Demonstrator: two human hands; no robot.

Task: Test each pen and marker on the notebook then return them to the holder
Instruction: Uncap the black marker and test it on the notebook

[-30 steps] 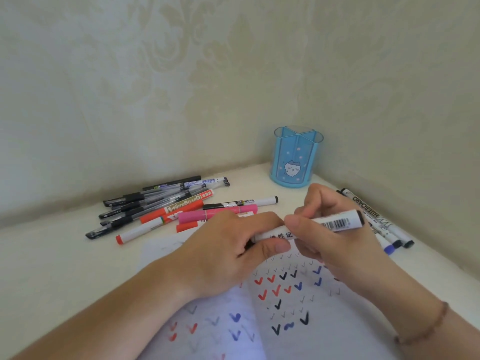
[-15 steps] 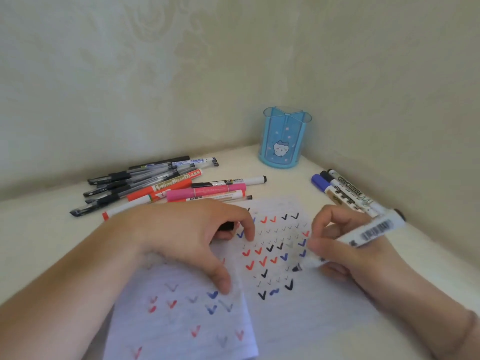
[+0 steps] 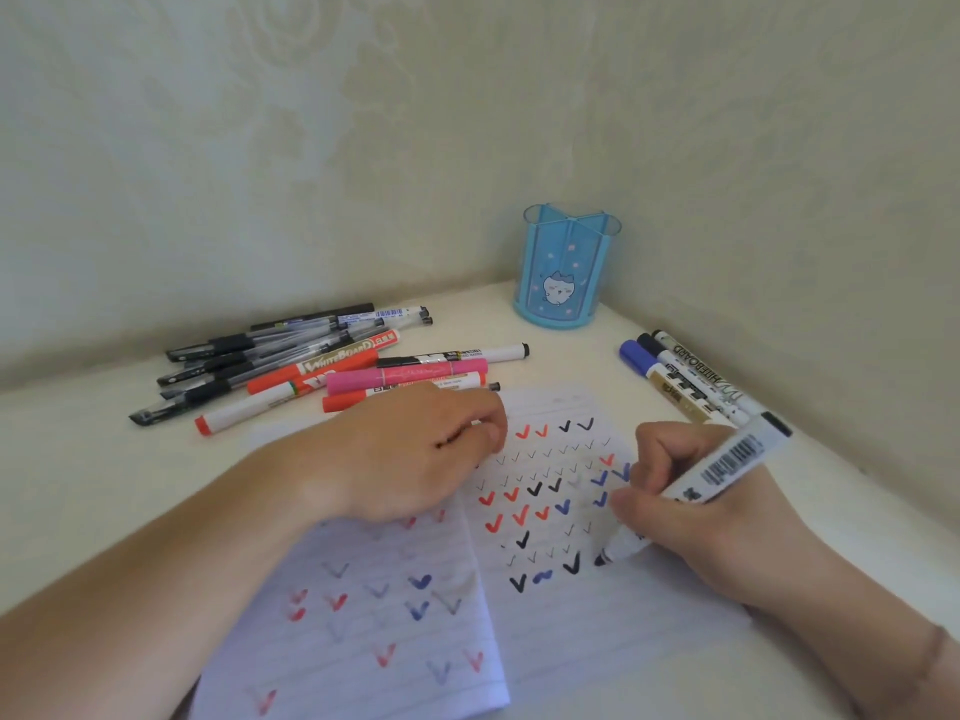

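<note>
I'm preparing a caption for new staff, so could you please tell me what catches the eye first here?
The right hand pressing a whiteboard marker onto the open notebook, centre, amid rows of red, blue and black ticks. Behind stands an empty blue pen holder in the corner, with a heap of pens and markers at left.

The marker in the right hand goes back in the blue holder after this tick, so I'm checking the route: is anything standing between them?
Nothing visible blocks it. The marker is in the right hand; the holder stands open-topped beyond, and three markers lie flat beside the route.
</note>
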